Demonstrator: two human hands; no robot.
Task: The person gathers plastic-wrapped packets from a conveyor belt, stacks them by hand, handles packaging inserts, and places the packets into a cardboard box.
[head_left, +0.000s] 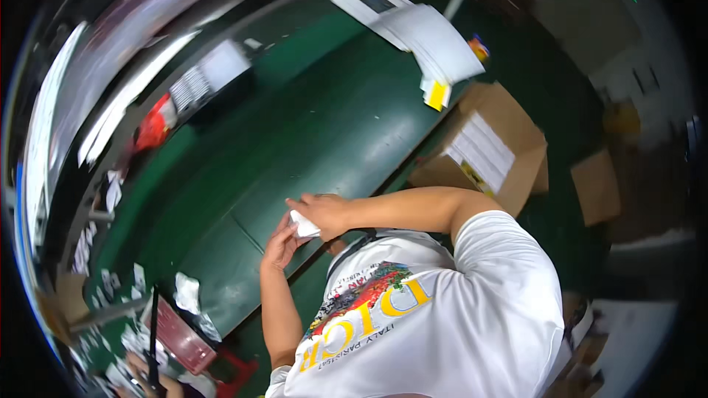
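Note:
Close to my body, at the green table's near edge, both my hands meet around a small white flat-sided piece (pixel 304 225); whether it is a box or a stack of paper I cannot tell. My left hand (pixel 280 243) grips its left side, fingers pointing up along it. Over its top and right side lies my right hand (pixel 324 213), fingers bent and closed on it. The green table top (pixel 324 140) stretches out beneath and beyond both hands.
White sheets (pixel 435 37) overhang the table's far end. An open cardboard box (pixel 527 147) holding a white stack (pixel 481 151) stands to my right. A red bag (pixel 153 125) and white stacks (pixel 223 66) line the back. Lower left, another person's hand (pixel 140 368) is near a red tray (pixel 177 335).

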